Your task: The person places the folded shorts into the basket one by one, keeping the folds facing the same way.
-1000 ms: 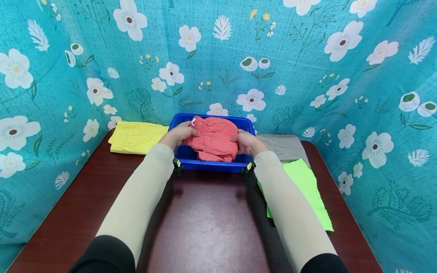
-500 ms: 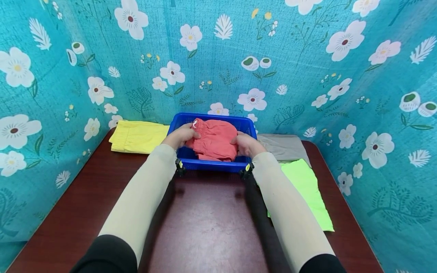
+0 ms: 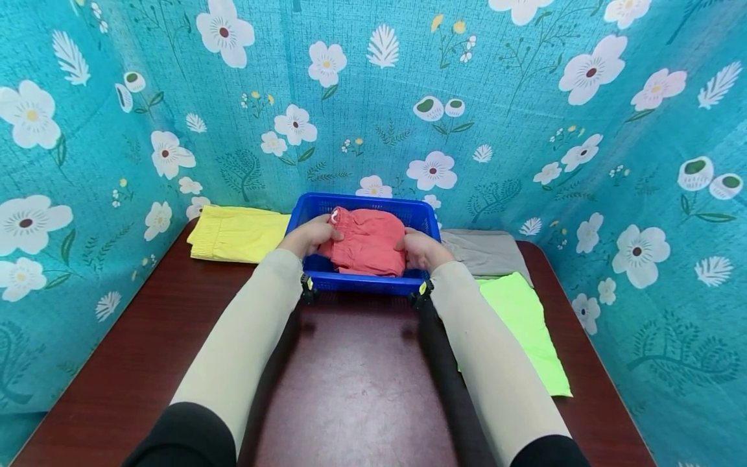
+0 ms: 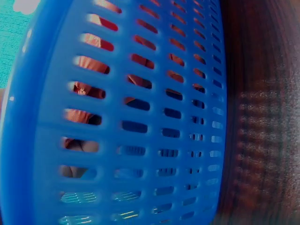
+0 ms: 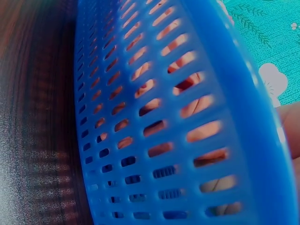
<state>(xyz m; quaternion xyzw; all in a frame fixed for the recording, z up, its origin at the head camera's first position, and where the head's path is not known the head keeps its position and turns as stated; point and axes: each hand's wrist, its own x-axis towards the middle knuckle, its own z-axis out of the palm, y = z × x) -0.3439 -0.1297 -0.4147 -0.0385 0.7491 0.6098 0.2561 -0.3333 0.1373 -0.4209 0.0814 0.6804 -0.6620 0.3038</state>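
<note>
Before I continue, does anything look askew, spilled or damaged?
Nothing stands out. The blue basket sits upright, the left hand and right hand hold the red garment in it, and the yellow cloth, gray cloth and lime cloth lie flat; the right sleeve partly hides the last.

The table (image 3: 362,389) and the blue basket (image 3: 362,284) are viewed from above by the head camera, which is faced forward and down toward the floral curtain (image 3: 373,146). From each wrist, the basket's slotted wall (image 4: 110,136) is seen close up, with table and curtain at opposite edges; the basket is shared by all three views.
</note>
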